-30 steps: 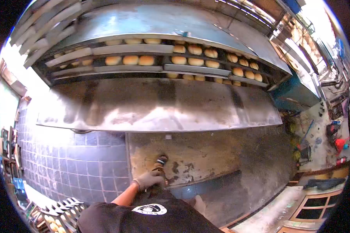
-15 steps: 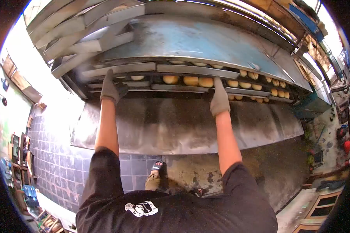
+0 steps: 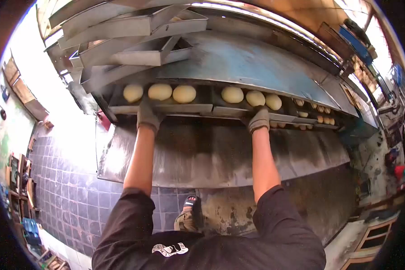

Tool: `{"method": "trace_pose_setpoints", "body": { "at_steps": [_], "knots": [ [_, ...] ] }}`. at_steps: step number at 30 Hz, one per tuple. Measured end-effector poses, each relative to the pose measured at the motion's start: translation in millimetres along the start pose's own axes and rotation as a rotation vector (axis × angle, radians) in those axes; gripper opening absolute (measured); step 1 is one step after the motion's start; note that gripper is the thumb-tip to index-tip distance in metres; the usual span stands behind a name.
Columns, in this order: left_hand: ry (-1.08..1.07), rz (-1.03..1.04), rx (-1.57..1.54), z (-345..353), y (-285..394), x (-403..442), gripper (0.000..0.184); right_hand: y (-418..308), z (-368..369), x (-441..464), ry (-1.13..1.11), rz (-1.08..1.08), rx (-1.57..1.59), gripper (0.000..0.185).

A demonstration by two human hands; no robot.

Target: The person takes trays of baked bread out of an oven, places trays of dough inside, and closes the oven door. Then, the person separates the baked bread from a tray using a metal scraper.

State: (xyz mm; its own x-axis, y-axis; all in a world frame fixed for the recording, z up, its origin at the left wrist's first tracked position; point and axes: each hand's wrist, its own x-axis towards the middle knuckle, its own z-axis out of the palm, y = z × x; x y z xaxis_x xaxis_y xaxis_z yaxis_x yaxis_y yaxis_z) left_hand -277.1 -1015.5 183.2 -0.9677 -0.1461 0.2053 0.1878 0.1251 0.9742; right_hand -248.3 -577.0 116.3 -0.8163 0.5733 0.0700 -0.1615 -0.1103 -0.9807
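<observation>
My left hand [image 3: 149, 118], in a grey work glove, grips the front rim of the left baking tray [image 3: 189, 108], its fingers partly hidden below the rim. Three pale round buns [image 3: 159, 92] sit on that tray. Similarly gloved, my right hand [image 3: 259, 119] is closed on the front edge of the right baking tray [image 3: 229, 112]. Three more pale buns [image 3: 232, 95] rest there, near the rim. Both trays lie side by side in the long opening of a metal oven [image 3: 238, 58], partly outside it.
Empty-looking metal trays [image 3: 135, 58] are stacked crosswise on the oven's top left. Browner buns [image 3: 325, 119] show deeper in the opening at right. A wide metal shelf [image 3: 207, 153] slopes below the opening, above a tiled floor [image 3: 76, 189].
The two upper trays have come out toward me and lower, exposing their pale buns. Both hands moved with them, and the browner buns beneath are now mostly covered. The view has shifted slightly.
</observation>
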Motion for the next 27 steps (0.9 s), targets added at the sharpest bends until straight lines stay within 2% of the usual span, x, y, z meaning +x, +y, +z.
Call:
{"method": "trace_pose_setpoints", "body": {
  "at_steps": [1,2,3,4,5,6,7,8,9,11,12,13,14,15,16,18,20,21,22,23,25,27],
  "knots": [
    [-0.02,0.112,-0.02,-11,-4,-27,0.035,4,-28,-25,0.027,-0.022,-0.011,0.033],
    [-0.002,0.063,-0.067,-22,-4,-59,0.034,8,-56,-52,0.054,-0.044,-0.022,0.034],
    [0.019,0.015,-0.115,-34,-5,-91,0.033,-10,-58,-103,0.081,-0.251,-0.431,0.03],
    [0.074,0.254,0.512,-48,4,-144,0.032,-27,-75,-157,0.113,-0.445,-0.848,0.026],
    [0.092,0.243,0.513,-53,-10,-165,0.028,-25,-85,-177,0.066,-0.124,-0.236,0.021],
    [0.11,0.233,0.515,-59,-27,-186,0.024,-21,-96,-195,0.211,0.141,0.405,0.016],
    [0.0,-0.122,-0.237,-69,-4,-245,0.017,-36,-114,-260,0.195,0.167,0.412,0.015],
    [0.177,-0.487,-0.982,-79,20,-304,0.012,-53,-130,-327,0.179,0.194,0.419,0.014],
    [0.143,-0.322,-0.763,-80,-6,-316,0.01,-62,-131,-347,0.238,0.194,0.362,0.009],
    [0.221,-0.419,-0.709,-109,19,-431,0.009,-48,-202,-448,0.311,0.267,0.366,0.01],
    [0.244,-0.423,-0.621,-110,19,-455,0.008,-66,-201,-452,0.338,0.303,0.386,0.01],
    [0.249,-0.42,-0.406,-131,33,-505,0.007,-94,-202,-513,0.395,0.39,0.398,0.012],
    [0.233,-0.384,-0.138,-143,40,-541,0.007,-68,-241,-552,0.303,0.216,-0.119,0.009],
    [0.246,-0.398,-0.045,-151,45,-564,0.006,-88,-241,-578,0.358,0.381,0.211,0.007],
    [0.283,-0.479,-0.102,-165,55,-591,0.006,-110,-240,-603,0.475,0.534,0.539,0.009],
    [0.454,-0.665,-0.622,-179,55,-626,0.01,-89,-271,-645,0.508,0.555,0.546,0.011],
    [0.457,-0.735,-0.643,-190,51,-653,0.012,-87,-299,-680,0.532,0.604,0.528,0.013],
    [0.459,-0.77,-0.654,-195,49,-665,0.013,-88,-298,-683,0.467,0.585,0.458,0.013],
    [0.429,-0.735,-0.515,-211,39,-686,0.014,-92,-299,-700,0.452,0.603,0.423,0.014],
    [0.406,-0.759,-0.515,-223,24,-696,0.014,-95,-300,-716,0.436,0.62,0.388,0.014],
    [0.359,-0.806,-0.514,-234,13,-703,0.016,-99,-296,-711,0.461,0.723,0.524,0.011],
    [0.336,-0.7,-0.443,-248,-22,-713,0.016,-86,-302,-713,0.434,0.67,0.422,0.009]
  ]
}}
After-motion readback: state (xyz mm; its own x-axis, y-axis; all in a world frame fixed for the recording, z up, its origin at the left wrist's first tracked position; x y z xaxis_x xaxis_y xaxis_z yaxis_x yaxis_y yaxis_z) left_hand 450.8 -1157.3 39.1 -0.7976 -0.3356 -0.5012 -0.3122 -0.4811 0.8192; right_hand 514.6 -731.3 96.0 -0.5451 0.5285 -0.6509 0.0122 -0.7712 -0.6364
